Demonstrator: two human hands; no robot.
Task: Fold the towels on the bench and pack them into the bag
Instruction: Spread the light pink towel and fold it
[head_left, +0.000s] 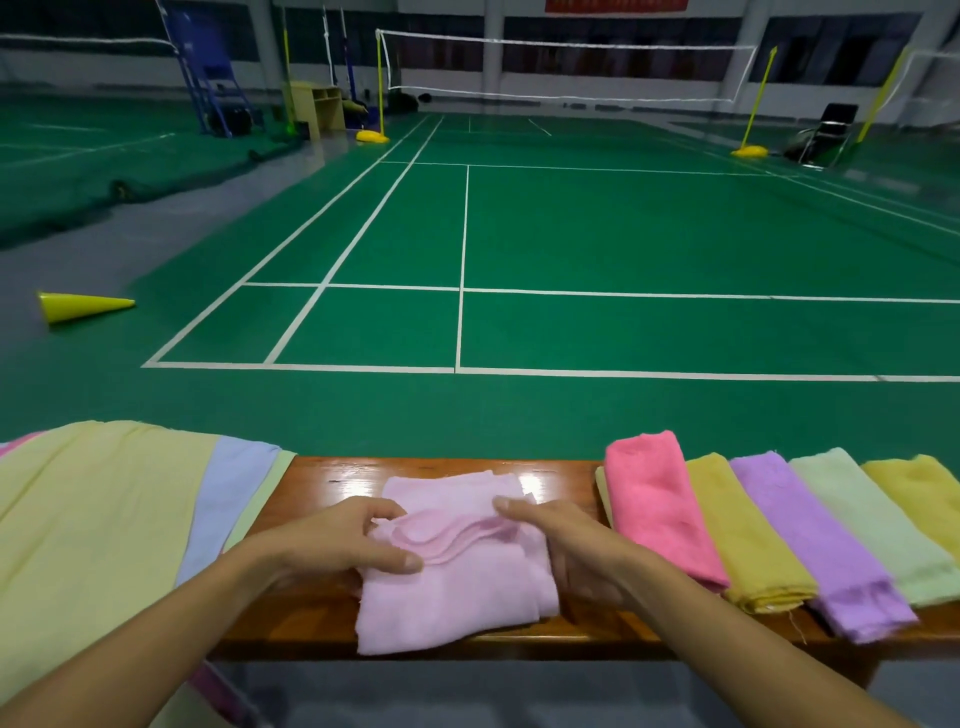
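A light pink towel (457, 587) lies partly folded on the glossy wooden bench (322, 483) in front of me. My left hand (337, 540) grips its left folded edge, thumb on top. My right hand (566, 545) holds the right side of the fold, fingers curled over the layered edges. To the right several folded towels lie side by side: hot pink (657, 512), mustard yellow (743, 535), purple (810, 540), pale green (872, 525) and yellow (919, 493). A pastel yellow and lavender fabric bag (104, 519) lies at the bench's left end.
Beyond the bench stretches a green badminton court with white lines and a net (566, 67). A yellow cone (83, 306) lies on its side at the left. A black chair (826, 135) stands far right.
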